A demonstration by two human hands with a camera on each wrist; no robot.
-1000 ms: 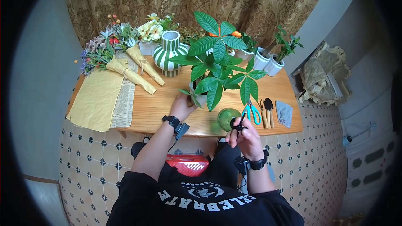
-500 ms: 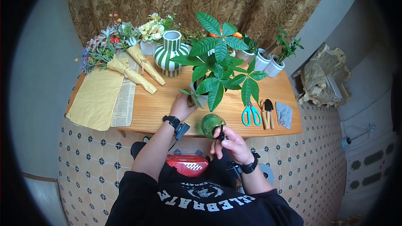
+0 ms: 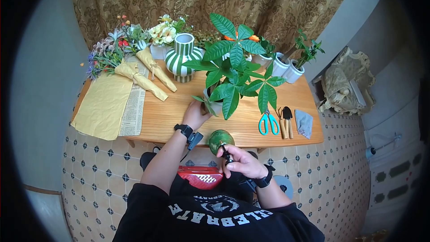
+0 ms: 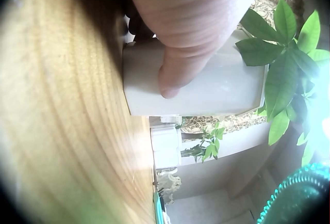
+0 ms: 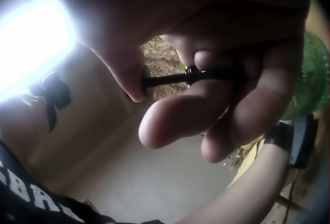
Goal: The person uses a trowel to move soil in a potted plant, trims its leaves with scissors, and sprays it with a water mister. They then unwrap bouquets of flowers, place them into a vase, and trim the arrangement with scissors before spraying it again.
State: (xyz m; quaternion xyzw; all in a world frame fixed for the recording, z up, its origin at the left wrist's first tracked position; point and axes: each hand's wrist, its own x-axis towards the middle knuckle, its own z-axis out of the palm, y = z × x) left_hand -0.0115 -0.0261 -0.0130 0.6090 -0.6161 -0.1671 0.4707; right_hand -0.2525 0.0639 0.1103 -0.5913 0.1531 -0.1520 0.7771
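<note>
A leafy green plant point(image 3: 235, 62) stands in a pale pot point(image 4: 206, 84) at the middle of the table. My left hand point(image 3: 195, 115) grips the pot's near left side, with the thumb on its wall in the left wrist view. A green glass sprayer bottle point(image 3: 221, 140) is off the table's front edge, its black pump point(image 5: 170, 78) held in my right hand point(image 3: 242, 162). In the right wrist view the thumb is on the plunger's end and the fingers are curled round the black neck.
Left of the pot are a striped vase point(image 3: 183, 58), wrapped bouquets point(image 3: 142, 80) and yellow paper point(image 3: 101, 107). On the right lie teal scissors point(image 3: 268, 123), small garden tools point(image 3: 287, 123) and a grey cloth point(image 3: 304, 123). White potted plants point(image 3: 294, 72) stand behind.
The right hand has carried the green bottle leftward and closer to the body, from beside the scissors to the table's front edge. My left hand has stayed on the pot.
</note>
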